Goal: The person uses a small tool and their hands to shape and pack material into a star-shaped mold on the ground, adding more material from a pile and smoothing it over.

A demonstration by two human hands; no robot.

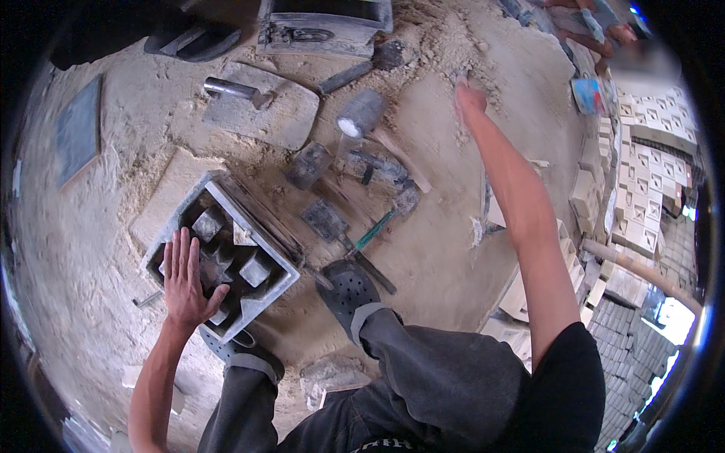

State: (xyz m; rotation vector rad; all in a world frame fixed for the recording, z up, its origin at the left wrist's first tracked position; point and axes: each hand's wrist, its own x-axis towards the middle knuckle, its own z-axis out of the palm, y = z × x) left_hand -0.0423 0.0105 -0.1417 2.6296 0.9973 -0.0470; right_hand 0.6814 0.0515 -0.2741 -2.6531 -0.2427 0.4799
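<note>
My left hand (187, 283) lies flat with fingers stretched over a dark mould box (282, 284), touching it on the left side. Inside the box stand several grey blocks (256, 269) around a star-shaped middle piece (217, 260). My right arm reaches far forward, and my right hand (470, 102) is down at the loose pale sand (434, 57). Its fingertips are partly hidden, so what they hold, if anything, does not show. Between my hands lie a mallet (362, 113) with a wooden handle, a dark hammer-like tool (310, 164) and a green-handled tool (374, 230).
A flat board (291, 109) carries a metal cylinder (230, 88). Beyond it stands another box (325, 38). A blue-grey plate (78, 132) lies at left. Stacked pale blocks (649, 174) and a pole (642, 273) are at right. Another person (593, 38) is at the far right.
</note>
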